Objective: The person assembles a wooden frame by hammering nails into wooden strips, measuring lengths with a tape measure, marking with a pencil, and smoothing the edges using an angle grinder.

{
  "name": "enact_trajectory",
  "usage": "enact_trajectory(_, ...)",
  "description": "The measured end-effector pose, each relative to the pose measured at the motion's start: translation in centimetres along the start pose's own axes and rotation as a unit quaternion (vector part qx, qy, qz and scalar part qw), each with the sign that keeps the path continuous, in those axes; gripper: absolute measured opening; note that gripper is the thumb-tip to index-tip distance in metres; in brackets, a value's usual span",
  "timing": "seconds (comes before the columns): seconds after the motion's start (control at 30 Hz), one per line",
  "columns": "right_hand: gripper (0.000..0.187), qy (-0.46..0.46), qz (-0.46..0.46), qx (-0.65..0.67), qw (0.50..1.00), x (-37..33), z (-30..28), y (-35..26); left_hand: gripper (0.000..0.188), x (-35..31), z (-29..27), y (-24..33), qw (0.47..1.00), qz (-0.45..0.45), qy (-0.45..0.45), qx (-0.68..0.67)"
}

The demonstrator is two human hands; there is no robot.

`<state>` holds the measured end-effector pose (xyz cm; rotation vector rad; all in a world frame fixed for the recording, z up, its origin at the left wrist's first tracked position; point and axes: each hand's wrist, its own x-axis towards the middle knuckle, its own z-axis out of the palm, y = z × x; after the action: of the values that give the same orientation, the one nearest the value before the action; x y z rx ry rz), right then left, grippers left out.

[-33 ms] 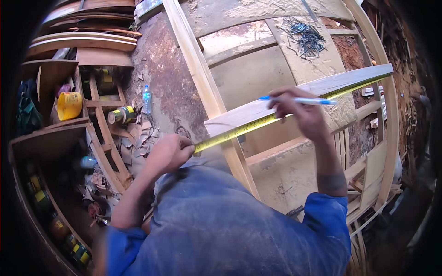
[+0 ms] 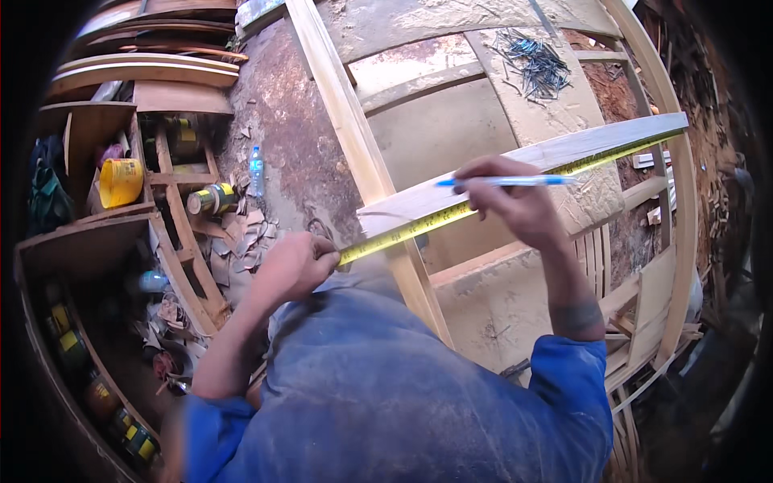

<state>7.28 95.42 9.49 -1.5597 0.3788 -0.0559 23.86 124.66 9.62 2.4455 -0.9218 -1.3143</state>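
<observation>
A pale wooden board lies across two long timber rails. Along its near edge stretches a yellow tape measure. My left hand is closed on the tape at its left end, just beyond the board's end. My right hand holds a blue and white pen in a pinch above the board, the pen's tip pointing left. Part of the board and tape is hidden behind the right hand. Whether the pen touches the wood I cannot tell.
A pile of nails lies on a dusty plank of the bench. To the left are a plastic bottle, a yellow container, a tin and an open wooden cabinet. One long rail runs away from me.
My right hand has shifted slightly left and downward with the pen, whose tip now sits nearer the board's left end. The left hand, tape and board stay about the same.
</observation>
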Motion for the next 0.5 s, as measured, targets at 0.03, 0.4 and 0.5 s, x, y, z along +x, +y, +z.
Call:
enact_trajectory(0.03,0.013,-0.047,-0.021,-0.05,0.997,0.4,0.8,0.5,0.031,-0.3,0.1,0.2,1.0,-0.005,0.002,-0.005)
enact_trajectory(0.4,0.021,-0.071,-0.093,-0.13,0.985,2.4,4.6,3.5,0.03,-0.1,-1.0,2.1,0.998,-0.043,-0.04,0.019)
enact_trajectory(0.5,0.03,-0.07,-0.148,-0.159,0.974,2.8,5.0,4.1,0.032,0.0,-0.7,1.2,0.999,-0.032,-0.031,0.014)
